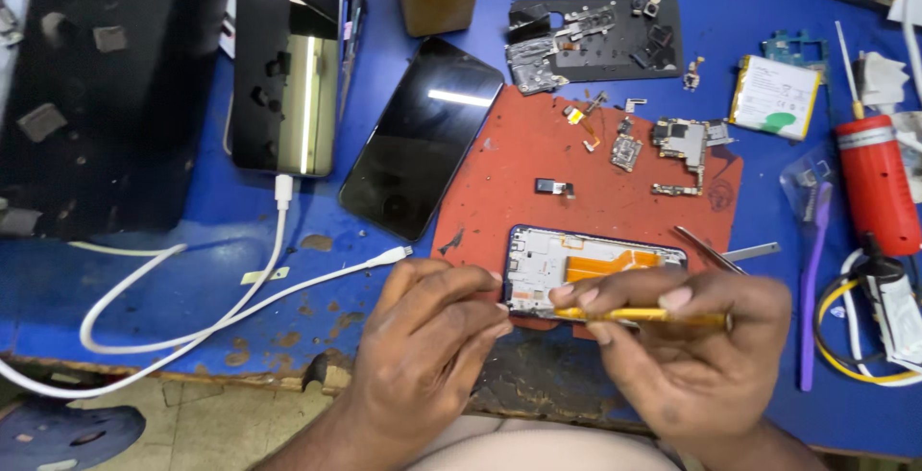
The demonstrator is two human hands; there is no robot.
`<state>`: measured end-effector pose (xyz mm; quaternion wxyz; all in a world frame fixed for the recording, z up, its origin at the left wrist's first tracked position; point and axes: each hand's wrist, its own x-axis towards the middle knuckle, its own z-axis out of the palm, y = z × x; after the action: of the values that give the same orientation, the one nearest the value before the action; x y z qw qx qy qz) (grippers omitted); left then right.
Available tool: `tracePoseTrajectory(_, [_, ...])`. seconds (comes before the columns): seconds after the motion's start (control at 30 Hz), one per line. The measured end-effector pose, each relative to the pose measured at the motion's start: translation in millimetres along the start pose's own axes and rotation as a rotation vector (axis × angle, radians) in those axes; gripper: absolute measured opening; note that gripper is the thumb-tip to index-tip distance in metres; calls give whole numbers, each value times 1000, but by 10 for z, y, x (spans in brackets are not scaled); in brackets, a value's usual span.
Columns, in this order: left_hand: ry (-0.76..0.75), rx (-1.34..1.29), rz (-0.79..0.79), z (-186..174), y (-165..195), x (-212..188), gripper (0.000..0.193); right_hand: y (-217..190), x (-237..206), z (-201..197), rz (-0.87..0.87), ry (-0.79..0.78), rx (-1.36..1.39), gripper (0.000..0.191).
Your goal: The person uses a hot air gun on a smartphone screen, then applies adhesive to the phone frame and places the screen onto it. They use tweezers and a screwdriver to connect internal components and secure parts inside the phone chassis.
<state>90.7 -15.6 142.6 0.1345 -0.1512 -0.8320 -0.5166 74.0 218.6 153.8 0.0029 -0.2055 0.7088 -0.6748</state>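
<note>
Resting near the front edge of the blue counter [144, 279], an opened phone frame [576, 265] lies on a red work mat [519, 173], its white inner plate and an orange flex cable showing. The right hand [691, 337] pinches a thin yellow tool [643, 315] between thumb and fingers, its grip clenched on the shaft, and the tool lies almost level along the frame's near edge. The left hand [437, 322] curls at the frame's left end with its fingertips touching that edge; its grip looks closed, though I cannot tell whether it holds anything. Metal tweezers [715, 252] lie just right of the frame. Farther up the mat sit a small circuit board [684, 140] and loose parts. A dark phone [423, 140] lies face up at the mat's left edge, and a white cable [221, 313] loops across the counter. A red-handled tool [874, 183] and a purple brush [812, 289] lie at the right.
</note>
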Motion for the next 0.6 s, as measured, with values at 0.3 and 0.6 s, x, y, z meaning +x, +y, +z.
tracePoseTrajectory(0.3, [-7,-6,-20,-14,-27,-11,22,49,-4,107,-79,-89,-12,52])
tracePoseTrajectory(0.6, [-11,15,-14,-27,-30,-4,22,74,-15,125,-87,-122,-8,51])
